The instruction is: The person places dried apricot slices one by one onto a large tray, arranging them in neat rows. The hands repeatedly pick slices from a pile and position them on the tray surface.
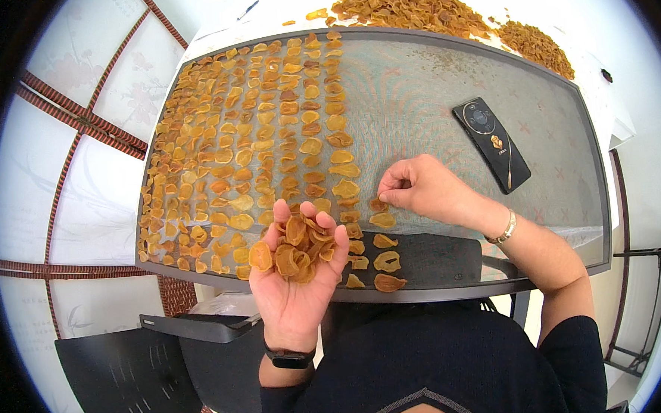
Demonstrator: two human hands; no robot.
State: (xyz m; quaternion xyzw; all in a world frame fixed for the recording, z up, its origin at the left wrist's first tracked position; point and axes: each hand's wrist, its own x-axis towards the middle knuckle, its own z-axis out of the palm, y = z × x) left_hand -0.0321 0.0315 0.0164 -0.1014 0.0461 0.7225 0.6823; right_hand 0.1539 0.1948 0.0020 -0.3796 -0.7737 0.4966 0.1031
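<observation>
My left hand is palm up, fingers curled around a heap of dried orange-brown slices. Its wrist bears a dark smartwatch. My right hand is over the mesh screen, thumb and forefinger pinched on the edge of a small dried slice, which lies at the top of a short column. Below it in that column are a yellowish slice and several more. Rows of similar slices cover the screen's left part, each lying flat and apart or nearly touching.
A black phone lies on the screen at the right. Beyond the dark frame, a large pile of slices and a smaller pile lie on the white table, with a pen. A black chair stands at the lower left.
</observation>
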